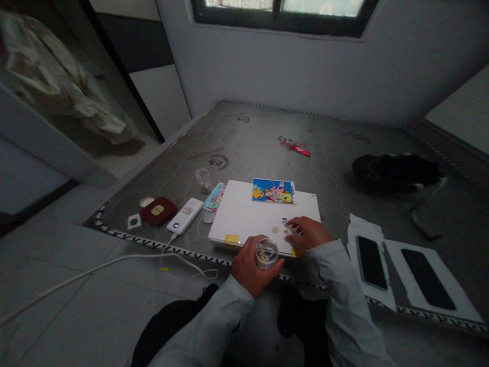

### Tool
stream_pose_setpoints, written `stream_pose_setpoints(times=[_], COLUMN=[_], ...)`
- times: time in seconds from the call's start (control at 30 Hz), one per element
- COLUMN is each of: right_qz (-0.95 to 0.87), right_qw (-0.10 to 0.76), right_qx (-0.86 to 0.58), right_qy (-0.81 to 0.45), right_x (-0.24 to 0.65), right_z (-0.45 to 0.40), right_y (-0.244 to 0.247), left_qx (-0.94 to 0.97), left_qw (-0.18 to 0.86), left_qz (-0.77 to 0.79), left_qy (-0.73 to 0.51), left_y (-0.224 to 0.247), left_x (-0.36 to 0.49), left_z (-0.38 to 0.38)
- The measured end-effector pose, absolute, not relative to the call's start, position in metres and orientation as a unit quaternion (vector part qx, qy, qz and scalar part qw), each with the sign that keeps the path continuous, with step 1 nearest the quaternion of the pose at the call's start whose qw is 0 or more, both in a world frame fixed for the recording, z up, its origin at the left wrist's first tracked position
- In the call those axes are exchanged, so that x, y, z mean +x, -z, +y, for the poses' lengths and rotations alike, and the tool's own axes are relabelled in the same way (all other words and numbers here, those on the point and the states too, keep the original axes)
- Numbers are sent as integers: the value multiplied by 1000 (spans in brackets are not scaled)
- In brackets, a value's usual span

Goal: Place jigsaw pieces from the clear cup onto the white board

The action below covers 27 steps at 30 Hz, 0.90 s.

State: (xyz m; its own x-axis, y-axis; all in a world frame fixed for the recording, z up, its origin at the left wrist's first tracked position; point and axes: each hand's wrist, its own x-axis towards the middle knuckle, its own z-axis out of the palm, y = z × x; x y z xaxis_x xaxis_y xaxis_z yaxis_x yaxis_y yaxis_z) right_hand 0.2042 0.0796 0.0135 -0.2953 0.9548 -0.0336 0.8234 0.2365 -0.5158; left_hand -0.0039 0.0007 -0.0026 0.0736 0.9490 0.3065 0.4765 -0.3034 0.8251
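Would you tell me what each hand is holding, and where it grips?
The left hand grips a small clear cup around its side. The right hand touches puzzle pieces.

Both arms are stretched forward in pale sleeves. The left hand (252, 270) is curled, its grip closed around something small, thumb on the near side. The right hand (307, 232) is laid palm down, fingers (292, 226) bent and pressed flat.

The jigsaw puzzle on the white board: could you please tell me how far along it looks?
Done: only a small colourful section sits assembled at the white board's far edge. In hand: the left hand holds a clear cup of pieces; the right hand rests on loose pieces near the front. Left: most of the board is bare, and the cup holds more pieces.
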Motion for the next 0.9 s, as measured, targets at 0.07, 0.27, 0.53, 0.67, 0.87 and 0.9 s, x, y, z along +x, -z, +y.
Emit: stream_pose_setpoints(times=[0.07,0.27,0.53,0.67,0.87,0.9], right_qz=[-767,-767,-774,-781,-752,-749], right_qw=[101,31,8,42,180,201], right_qx=[-594,-602,-584,-576,-615,-616], right_qy=[-218,-219,-242,-239,-152,-141], right_x=[204,198,220,219,196,193], right_z=[83,84,86,86,87,87], right_y=[-7,-12,-8,-4,8,10], left_qx=[682,682,679,680,678,678], left_qw=[272,272,273,275,275,275], left_qz=[523,525,530,527,531,532], left_qy=[-434,-430,-429,-428,-426,-426], left_y=[2,2,3,4,5,4], left_x=[-3,-3,-4,-4,-3,-3], left_z=[1,1,2,1,2,2])
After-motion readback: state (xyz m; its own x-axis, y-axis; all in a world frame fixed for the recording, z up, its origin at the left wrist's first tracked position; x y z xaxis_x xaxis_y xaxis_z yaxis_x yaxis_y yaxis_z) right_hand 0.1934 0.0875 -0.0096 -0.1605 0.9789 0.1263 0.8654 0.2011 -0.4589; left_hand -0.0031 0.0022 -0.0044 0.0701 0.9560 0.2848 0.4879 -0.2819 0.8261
